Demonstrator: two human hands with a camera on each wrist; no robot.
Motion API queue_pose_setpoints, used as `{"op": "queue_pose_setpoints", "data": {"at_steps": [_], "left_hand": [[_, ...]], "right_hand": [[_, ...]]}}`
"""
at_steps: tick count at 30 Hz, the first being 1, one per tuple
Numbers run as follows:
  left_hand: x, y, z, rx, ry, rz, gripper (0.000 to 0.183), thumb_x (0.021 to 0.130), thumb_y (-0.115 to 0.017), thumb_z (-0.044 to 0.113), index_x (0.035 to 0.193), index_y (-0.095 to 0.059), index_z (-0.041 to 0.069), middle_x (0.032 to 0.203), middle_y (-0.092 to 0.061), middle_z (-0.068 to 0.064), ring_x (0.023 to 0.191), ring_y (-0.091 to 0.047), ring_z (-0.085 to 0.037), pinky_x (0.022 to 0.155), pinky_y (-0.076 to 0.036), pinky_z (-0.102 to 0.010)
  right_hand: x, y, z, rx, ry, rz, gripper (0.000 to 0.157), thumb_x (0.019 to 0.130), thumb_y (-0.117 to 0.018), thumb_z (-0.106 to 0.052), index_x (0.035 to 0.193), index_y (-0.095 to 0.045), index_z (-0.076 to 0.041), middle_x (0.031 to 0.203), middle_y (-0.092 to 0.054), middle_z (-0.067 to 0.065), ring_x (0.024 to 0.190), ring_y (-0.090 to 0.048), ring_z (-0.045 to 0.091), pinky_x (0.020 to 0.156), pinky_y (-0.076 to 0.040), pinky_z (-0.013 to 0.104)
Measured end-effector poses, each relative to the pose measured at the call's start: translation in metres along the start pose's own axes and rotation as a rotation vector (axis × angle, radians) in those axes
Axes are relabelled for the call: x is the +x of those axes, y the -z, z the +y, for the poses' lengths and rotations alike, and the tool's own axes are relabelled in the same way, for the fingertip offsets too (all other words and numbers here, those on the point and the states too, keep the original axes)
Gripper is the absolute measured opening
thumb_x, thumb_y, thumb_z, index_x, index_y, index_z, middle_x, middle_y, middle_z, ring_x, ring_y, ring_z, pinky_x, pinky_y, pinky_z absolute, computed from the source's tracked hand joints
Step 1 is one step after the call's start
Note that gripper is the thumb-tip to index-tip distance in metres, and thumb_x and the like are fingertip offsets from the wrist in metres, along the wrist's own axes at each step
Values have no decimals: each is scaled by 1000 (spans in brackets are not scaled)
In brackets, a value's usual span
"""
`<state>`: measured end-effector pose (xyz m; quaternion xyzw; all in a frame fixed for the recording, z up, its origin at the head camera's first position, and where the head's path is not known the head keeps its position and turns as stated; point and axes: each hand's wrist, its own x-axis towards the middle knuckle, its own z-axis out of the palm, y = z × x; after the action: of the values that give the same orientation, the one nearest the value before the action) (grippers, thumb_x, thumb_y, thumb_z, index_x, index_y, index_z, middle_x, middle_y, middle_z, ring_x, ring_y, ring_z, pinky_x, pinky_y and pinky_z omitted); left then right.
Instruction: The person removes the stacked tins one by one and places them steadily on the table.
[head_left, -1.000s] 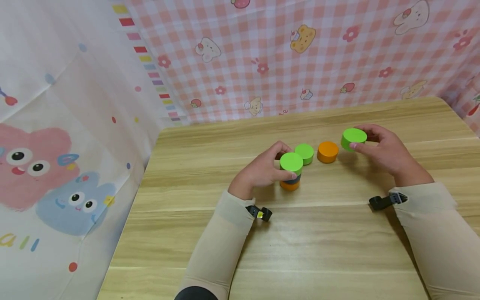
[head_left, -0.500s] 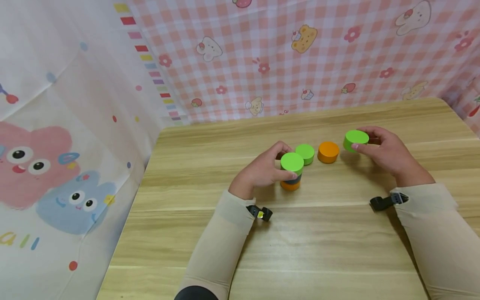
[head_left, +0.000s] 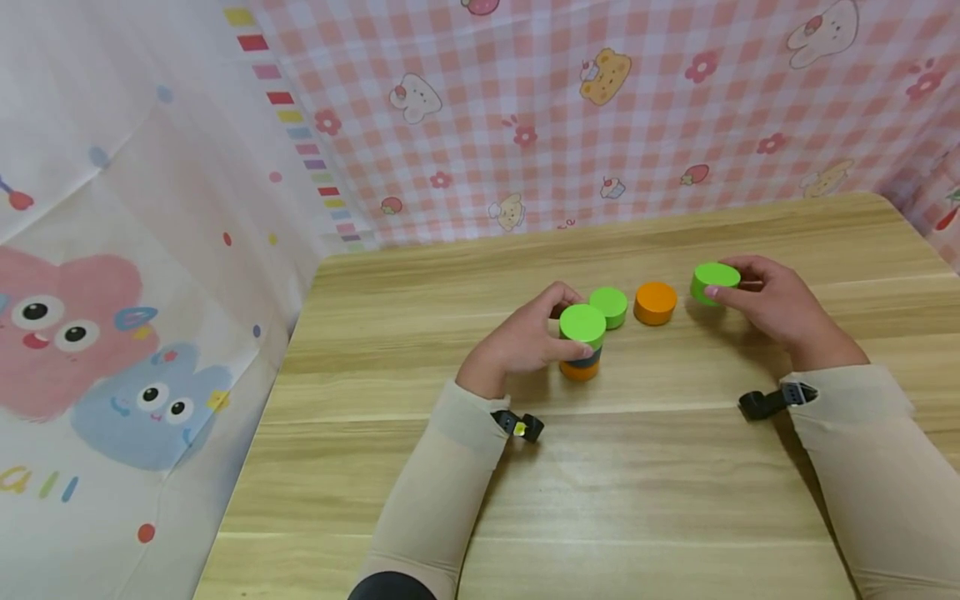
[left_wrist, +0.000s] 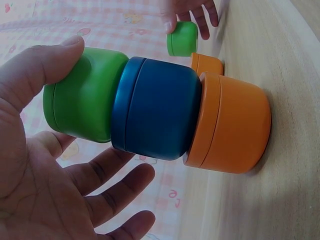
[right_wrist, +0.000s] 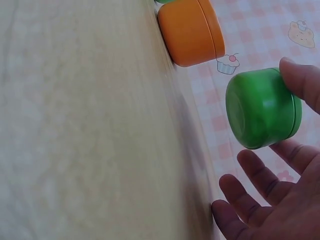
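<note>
A stack of three round lidded tins stands on the table: an orange tin (left_wrist: 235, 125) at the bottom, a dark blue tin (left_wrist: 157, 107) in the middle and a green tin (left_wrist: 90, 95) on top. My left hand (head_left: 528, 337) pinches that top green tin between thumb and index finger; its other fingers stay spread beside the stack. My right hand (head_left: 776, 308) grips another green tin (right_wrist: 262, 107) by its lid end. That tin hangs above the tabletop, its rounded base visible in the right wrist view.
Behind the stack a third green tin (head_left: 608, 307) sits on the wooden table (head_left: 600, 500). A single orange tin (head_left: 656, 303) stands between it and my right hand. A pink checked cloth (head_left: 480, 142) hangs along the table's back edge, and a white printed cloth (head_left: 187, 333) hangs at the left.
My right hand has shifted slightly right and toward me with the green tin in its grip. The left hand and the stack have stayed in place.
</note>
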<state>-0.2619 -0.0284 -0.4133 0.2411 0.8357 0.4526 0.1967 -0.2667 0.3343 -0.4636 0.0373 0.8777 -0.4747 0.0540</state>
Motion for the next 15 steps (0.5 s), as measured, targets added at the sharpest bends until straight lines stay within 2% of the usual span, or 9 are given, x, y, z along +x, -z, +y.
{"op": "queue_pose_setpoints", "data": {"at_steps": [4, 15], "left_hand": [[0, 0, 0, -6, -6, 1, 49, 90, -85, 16, 127, -54, 18, 128, -63, 1, 129, -54, -19, 118, -38, -49], [0, 0, -1, -9, -1, -1, 49, 90, -85, 16, 127, -54, 18, 128, -62, 1, 129, -53, -19, 119, -38, -49]], "right_hand": [[1, 0, 1, -10, -10, -8, 82, 99, -68, -55, 158, -42, -5, 149, -46, 14, 126, -45, 28, 92, -42, 38], [3, 1, 6, -26, -34, -44, 86, 98, -69, -56, 158, -40, -2, 151, -45, 23, 124, -45, 31, 91, -42, 34]]}}
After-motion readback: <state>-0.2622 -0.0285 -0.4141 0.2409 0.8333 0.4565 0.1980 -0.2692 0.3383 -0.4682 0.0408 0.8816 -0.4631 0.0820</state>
